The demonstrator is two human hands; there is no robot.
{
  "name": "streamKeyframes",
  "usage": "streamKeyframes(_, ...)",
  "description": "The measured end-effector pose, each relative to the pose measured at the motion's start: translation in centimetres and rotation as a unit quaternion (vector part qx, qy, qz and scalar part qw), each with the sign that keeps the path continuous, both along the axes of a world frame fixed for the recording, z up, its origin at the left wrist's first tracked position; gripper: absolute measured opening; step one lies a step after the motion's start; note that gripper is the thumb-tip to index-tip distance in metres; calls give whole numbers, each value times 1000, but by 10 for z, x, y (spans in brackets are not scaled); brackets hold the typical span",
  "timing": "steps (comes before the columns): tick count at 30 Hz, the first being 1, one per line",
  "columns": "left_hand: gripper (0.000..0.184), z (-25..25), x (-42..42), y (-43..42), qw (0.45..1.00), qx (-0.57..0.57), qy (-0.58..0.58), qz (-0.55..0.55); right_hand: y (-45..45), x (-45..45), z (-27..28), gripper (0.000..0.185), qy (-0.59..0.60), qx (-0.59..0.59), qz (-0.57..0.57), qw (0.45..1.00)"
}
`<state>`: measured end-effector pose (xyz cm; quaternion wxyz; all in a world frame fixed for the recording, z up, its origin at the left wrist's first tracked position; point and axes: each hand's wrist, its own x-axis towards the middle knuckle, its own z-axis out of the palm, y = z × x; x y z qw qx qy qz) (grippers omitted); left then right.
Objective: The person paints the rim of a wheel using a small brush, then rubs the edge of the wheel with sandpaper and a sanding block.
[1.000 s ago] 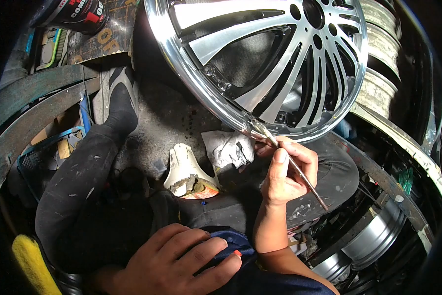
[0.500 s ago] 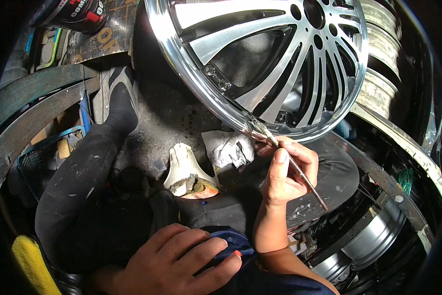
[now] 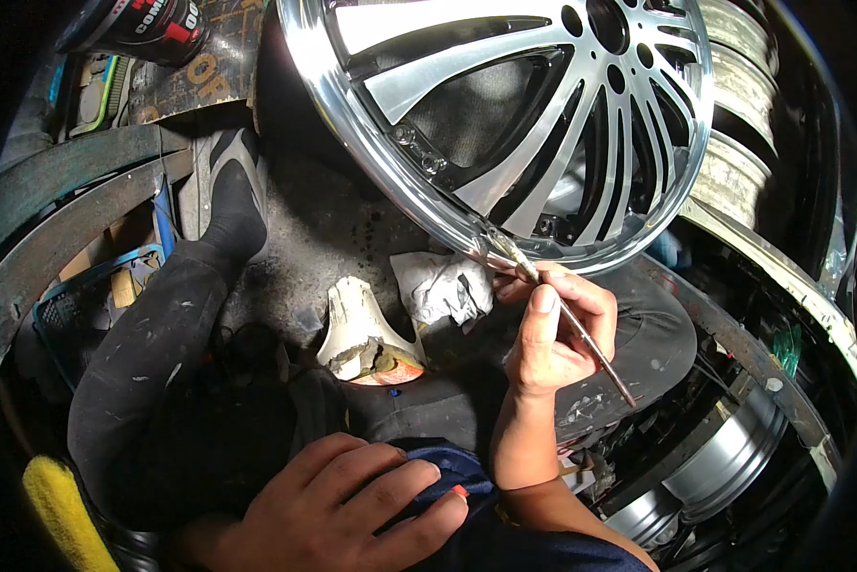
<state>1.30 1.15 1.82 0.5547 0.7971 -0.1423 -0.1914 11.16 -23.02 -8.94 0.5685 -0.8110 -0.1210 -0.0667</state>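
A polished alloy wheel [image 3: 543,114] with silver and black spokes fills the upper middle. My right hand [image 3: 557,329] pinches a thin dark brush [image 3: 591,348], its tip against the wheel's lower rim. My left hand [image 3: 362,505] rests at my lap with its fingers spread and nothing in them. On the floor between my legs stands a cut white plastic container [image 3: 354,324] with grey material in its opening. A crumpled white cloth [image 3: 443,286] lies beside it, just below the rim.
At the upper left is a black tub [image 3: 157,29] on a wooden board [image 3: 209,81]. A blue basket [image 3: 57,334] sits at the left, a yellow cloth [image 3: 66,515] at the lower left. Stacked rims [image 3: 734,181] stand at the right, with silver ones [image 3: 734,453] below.
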Motion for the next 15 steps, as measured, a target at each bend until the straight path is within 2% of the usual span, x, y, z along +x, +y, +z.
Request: streamKeyframes(15,36,1,0,0,1000,1,-1,-2,-2,-2,0,20,10,13,-2,1000)
